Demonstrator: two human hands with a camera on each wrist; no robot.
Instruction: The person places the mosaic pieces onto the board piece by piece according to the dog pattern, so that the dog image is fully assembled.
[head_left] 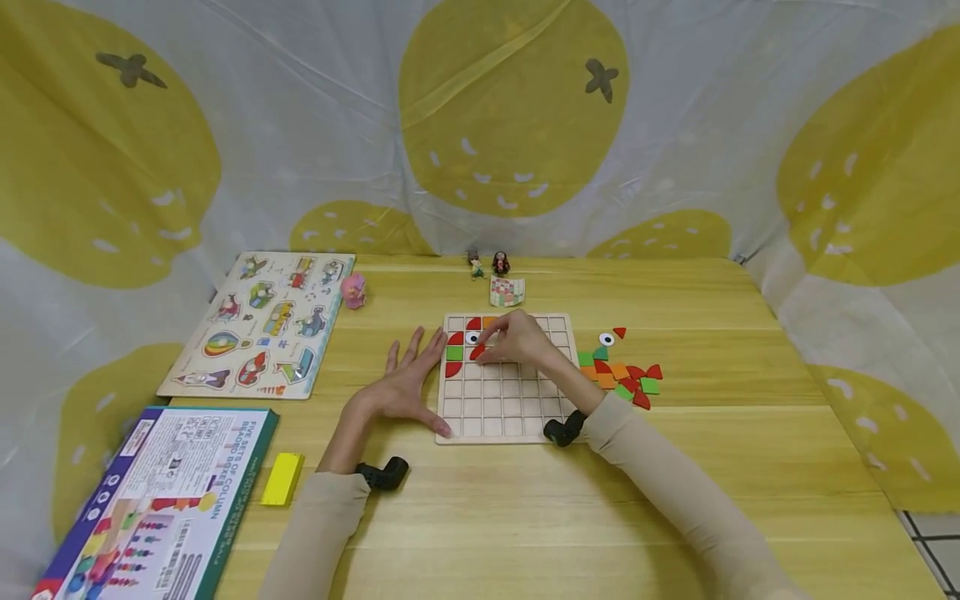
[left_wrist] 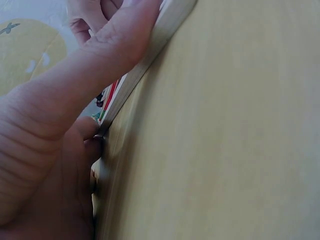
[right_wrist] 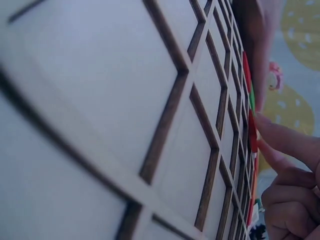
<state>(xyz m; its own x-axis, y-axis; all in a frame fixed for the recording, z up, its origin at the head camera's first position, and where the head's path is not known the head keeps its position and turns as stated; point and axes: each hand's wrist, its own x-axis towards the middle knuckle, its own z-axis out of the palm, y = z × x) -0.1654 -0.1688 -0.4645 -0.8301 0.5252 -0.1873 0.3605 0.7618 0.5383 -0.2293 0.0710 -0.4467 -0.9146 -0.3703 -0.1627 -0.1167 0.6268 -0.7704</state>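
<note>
A wooden grid board [head_left: 495,408] lies on the table, with red, green and orange tiles and a round eye tile [head_left: 472,337] in its upper left squares. My left hand [head_left: 401,385] is spread along the board's left side, its thumb at the lower left corner; the left wrist view shows the thumb against the board's edge [left_wrist: 142,65]. Over the upper left squares, my right hand [head_left: 517,340] pinches a red quarter-circle tile [head_left: 477,353]. In the right wrist view a fingertip touches this red tile [right_wrist: 252,132], low against the grid; its underside is hidden.
Loose coloured tiles [head_left: 632,385] lie right of the board, with another eye tile [head_left: 607,340]. Behind it are a small pattern card [head_left: 507,292] and two figurines [head_left: 500,263]. A picture puzzle [head_left: 262,325], pink toy [head_left: 353,291], yellow block [head_left: 282,479] and box [head_left: 161,500] sit leftward.
</note>
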